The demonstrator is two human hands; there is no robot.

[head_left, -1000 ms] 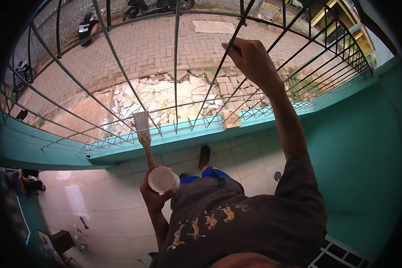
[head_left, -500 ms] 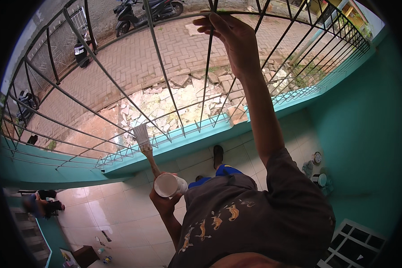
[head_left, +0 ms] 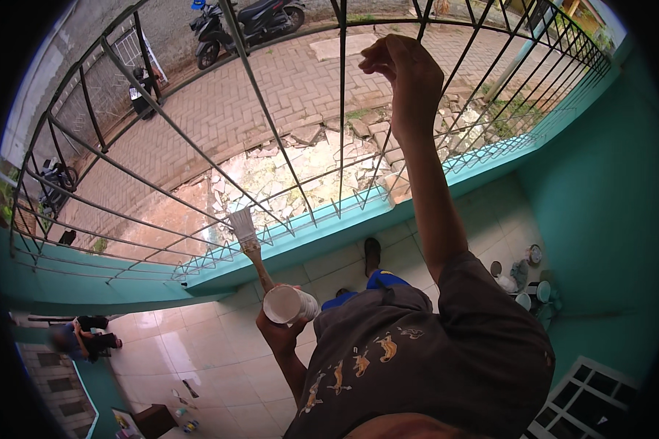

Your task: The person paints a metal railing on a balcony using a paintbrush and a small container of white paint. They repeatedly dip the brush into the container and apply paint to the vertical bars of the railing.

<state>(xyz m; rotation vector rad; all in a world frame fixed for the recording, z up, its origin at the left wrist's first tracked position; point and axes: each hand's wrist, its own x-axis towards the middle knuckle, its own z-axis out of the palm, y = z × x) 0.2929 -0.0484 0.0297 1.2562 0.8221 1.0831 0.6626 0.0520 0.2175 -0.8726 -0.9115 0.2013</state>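
Observation:
My left hand [head_left: 277,335] is closed round a white cup [head_left: 283,304]. A paintbrush [head_left: 255,252] with a wooden handle and wide, pale bristles rises from the same grip, its bristles pointing toward the window ledge. High in front of the dark metal grille [head_left: 342,110], my right hand [head_left: 416,80] hangs with fingers bent and drawn together toward the thumb. Whatever those fingers may hold is hidden. This hand looks apart from the bars nearest its fingertips.
Below the grille runs a turquoise ledge [head_left: 322,228]. Containers [head_left: 540,291] stand on the tiles by the right wall. A seated person [head_left: 88,338] is at far left. Outside are a paved lane [head_left: 285,80], broken tiles [head_left: 300,172] and a motorbike [head_left: 249,22].
My right hand has come away from the grille's upper bar, lower and slightly to the right. My left hand still grips the cup and paintbrush. The whole view has shifted a little.

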